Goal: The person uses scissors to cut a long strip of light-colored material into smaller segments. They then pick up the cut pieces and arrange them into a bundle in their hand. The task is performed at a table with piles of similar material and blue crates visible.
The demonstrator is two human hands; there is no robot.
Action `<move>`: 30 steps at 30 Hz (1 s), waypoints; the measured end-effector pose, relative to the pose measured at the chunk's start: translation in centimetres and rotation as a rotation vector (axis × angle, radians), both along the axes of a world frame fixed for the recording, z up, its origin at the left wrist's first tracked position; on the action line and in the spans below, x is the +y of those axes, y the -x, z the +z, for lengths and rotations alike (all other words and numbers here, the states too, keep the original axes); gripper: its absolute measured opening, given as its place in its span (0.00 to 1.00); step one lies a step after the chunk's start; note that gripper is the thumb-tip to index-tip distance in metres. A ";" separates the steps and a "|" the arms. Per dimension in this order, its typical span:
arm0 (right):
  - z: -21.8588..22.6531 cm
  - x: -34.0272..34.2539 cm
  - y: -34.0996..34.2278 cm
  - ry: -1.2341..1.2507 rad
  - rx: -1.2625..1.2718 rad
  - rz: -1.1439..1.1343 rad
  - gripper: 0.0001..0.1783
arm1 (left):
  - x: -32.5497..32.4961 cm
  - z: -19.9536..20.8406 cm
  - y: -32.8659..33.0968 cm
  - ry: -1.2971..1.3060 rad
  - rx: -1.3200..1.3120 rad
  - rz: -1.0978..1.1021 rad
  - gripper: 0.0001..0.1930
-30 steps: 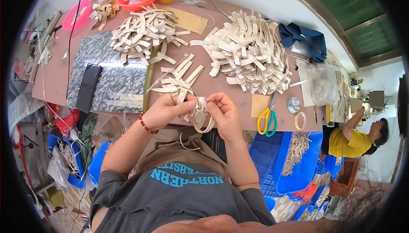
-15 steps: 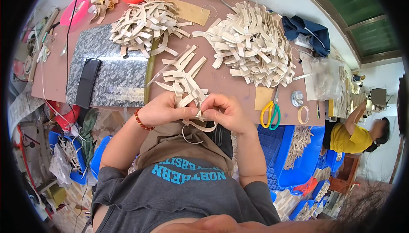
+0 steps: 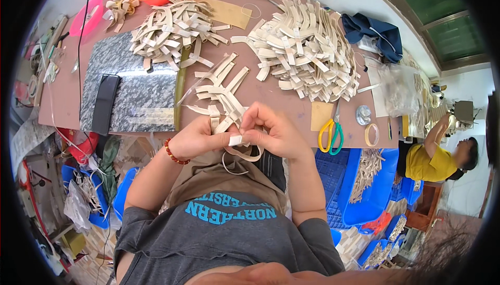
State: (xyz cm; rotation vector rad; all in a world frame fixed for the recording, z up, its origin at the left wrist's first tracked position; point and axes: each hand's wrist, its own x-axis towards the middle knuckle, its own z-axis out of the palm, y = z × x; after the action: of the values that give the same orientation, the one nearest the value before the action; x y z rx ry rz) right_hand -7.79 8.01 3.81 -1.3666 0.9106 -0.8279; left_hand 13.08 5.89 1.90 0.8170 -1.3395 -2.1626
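Note:
My left hand (image 3: 200,138), with a beaded bracelet at the wrist, is closed on a cream strap (image 3: 249,156) at the table's front edge. Thumb and fingers of my right hand (image 3: 273,133) pinch the same strap from the other side. A small white tab (image 3: 235,140) shows between the two thumbs. Below the hands the strap curves in a loop, and a thin pale cord (image 3: 233,171) dangles beside it. Just beyond my fingers lies a small group of loose cream straps (image 3: 224,91), some partly hidden by the left hand.
Two heaps of straps, a left heap (image 3: 169,32) and a larger right heap (image 3: 307,51), cover the back. A phone (image 3: 106,103) rests on a stone slab (image 3: 140,79). Scissors (image 3: 332,135) and a tape roll (image 3: 371,135) lie right, above a blue bin (image 3: 372,191). A person (image 3: 432,160) sits far right.
My right hand's fingers have lifted and curled a little. The white tab between the thumbs shows more plainly now. The view has shifted slightly.

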 end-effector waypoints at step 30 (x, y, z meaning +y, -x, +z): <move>-3.0 3.0 -3.3 0.003 -0.313 -0.493 0.06 | 4.0 -4.6 0.6 0.865 -0.190 0.418 0.13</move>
State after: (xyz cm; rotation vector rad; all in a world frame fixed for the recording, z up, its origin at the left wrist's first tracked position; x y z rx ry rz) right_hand -4.53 11.05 0.76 -0.9829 1.0080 -1.3752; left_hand 12.43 9.91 -2.74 0.8330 -1.7831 -1.0375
